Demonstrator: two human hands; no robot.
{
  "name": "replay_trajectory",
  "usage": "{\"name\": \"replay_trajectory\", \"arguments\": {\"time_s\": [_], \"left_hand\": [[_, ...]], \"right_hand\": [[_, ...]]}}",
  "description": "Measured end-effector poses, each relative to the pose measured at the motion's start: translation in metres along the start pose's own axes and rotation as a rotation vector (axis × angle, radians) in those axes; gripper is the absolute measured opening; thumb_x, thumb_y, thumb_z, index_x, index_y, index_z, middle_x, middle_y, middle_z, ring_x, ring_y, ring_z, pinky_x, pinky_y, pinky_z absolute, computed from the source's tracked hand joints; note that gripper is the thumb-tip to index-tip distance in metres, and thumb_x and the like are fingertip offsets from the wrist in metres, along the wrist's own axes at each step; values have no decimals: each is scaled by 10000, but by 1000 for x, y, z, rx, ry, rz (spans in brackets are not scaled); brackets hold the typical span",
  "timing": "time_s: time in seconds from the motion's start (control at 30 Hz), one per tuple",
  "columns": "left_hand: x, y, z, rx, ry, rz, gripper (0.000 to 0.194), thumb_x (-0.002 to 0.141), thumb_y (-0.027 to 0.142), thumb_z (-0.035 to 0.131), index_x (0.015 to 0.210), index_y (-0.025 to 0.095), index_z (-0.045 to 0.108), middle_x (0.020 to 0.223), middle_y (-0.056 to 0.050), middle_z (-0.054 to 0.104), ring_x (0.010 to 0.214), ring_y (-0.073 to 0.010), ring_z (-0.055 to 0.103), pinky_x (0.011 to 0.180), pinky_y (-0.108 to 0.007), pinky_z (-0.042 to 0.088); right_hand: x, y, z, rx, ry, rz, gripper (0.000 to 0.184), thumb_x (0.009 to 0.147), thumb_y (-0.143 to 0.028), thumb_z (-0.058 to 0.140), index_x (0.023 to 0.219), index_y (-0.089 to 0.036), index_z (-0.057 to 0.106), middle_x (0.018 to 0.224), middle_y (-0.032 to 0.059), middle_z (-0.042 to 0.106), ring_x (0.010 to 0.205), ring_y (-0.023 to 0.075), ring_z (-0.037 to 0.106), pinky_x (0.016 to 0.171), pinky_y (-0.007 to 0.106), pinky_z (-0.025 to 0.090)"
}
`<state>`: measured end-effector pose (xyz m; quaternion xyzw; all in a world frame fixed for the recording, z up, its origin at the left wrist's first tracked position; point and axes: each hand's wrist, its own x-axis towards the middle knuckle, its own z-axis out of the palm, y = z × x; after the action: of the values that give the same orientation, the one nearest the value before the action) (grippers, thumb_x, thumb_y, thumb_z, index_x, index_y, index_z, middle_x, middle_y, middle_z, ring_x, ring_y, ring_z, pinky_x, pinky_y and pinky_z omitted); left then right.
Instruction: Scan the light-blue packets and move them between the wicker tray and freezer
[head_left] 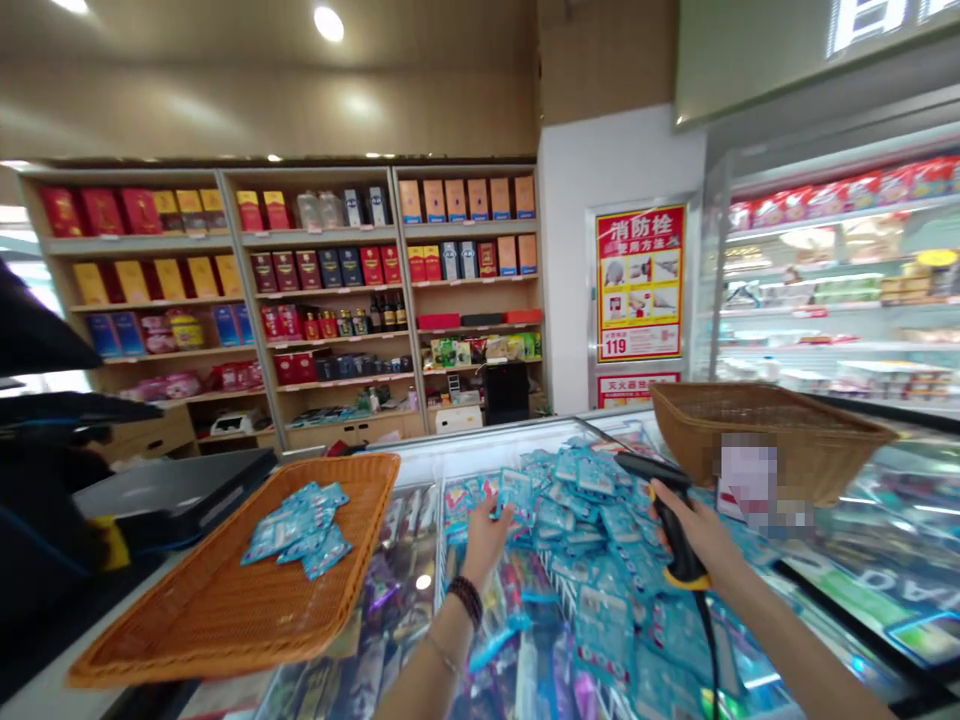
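My left hand (487, 525), with a dark beaded bracelet at the wrist, pinches a small blue packet (516, 488) above the glass-topped case. My right hand (694, 535) is wrapped round the grip of a black and yellow handheld barcode scanner (679, 545); its cable hangs down. Between and below my hands spreads a large heap of similar blue packets (589, 520). On the left stands an orange wicker basket (225, 610) with several blue packets (300, 530) lying inside.
A brown wicker basket (757, 420) stands at the right, close beyond the scanner. Dark checkout equipment (165, 490) is at the left. Shelves (322, 235) of boxed goods line the back wall, and a lit display cooler (840, 270) stands at right.
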<state>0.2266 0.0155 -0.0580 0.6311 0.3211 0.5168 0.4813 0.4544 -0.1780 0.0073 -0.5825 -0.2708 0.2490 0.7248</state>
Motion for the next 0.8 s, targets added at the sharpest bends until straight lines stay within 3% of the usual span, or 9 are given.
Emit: {"name": "replay_trajectory", "arguments": {"time_s": [0.1,0.23,0.33,0.4,0.47,0.57,0.67,0.8], "left_hand": [[11,9,47,-18,-112,-20,323,677,430,828,660,189,613,611,29,565,598,-157,605,611,-309,585],[18,24,99,-222,-230,-188,246,700,264,840,879,163,704,781,-51,715,728,-208,736,787,-364,610],[18,33,113,-305,-222,-274,343,697,147,815,1023,156,711,1052,-135,762,973,-247,761,922,-367,586],[17,34,109,-252,-184,-241,383,694,108,797,1065,156,717,1199,-164,739,1134,-268,715,987,-369,559],[16,34,93,-169,-160,-160,385,709,107,782,1085,166,728,1229,-158,734,1155,-271,701,1001,-384,553],[19,32,50,-69,-128,-35,379,749,125,750,1124,178,732,1136,-135,758,1044,-248,726,959,-398,569],[25,36,-13,59,24,75,373,783,133,714,1153,179,719,1154,-132,737,1050,-230,712,968,-400,559],[26,48,-117,350,271,127,351,813,113,659,1156,170,707,1260,-148,688,1134,-244,672,1030,-410,522]], "right_hand": [[2,-4,-17,3,36,-11,384,670,-530,809,737,-224,587,548,-19,620,354,118,503,329,247,413],[-2,0,-26,5,62,-8,431,573,-508,876,711,-237,571,542,-22,620,361,126,508,328,257,414],[-7,5,-24,-20,69,-11,397,613,-508,858,695,-239,578,559,-4,626,378,137,519,342,277,431],[-11,8,-19,-41,59,-10,368,645,-514,836,695,-240,596,560,5,620,376,147,518,339,294,432],[-13,11,-11,-52,32,-9,346,658,-514,828,702,-246,614,565,12,622,375,159,520,334,309,432],[-14,16,8,-45,-16,-6,352,662,-525,826,713,-240,625,571,12,632,379,156,521,336,303,435],[-14,24,36,-17,-72,11,400,663,-561,818,743,-211,641,568,-3,624,378,132,516,333,268,424],[-21,33,84,9,-176,20,404,668,-568,822,758,-217,643,571,-2,622,375,130,516,322,259,412]]}}
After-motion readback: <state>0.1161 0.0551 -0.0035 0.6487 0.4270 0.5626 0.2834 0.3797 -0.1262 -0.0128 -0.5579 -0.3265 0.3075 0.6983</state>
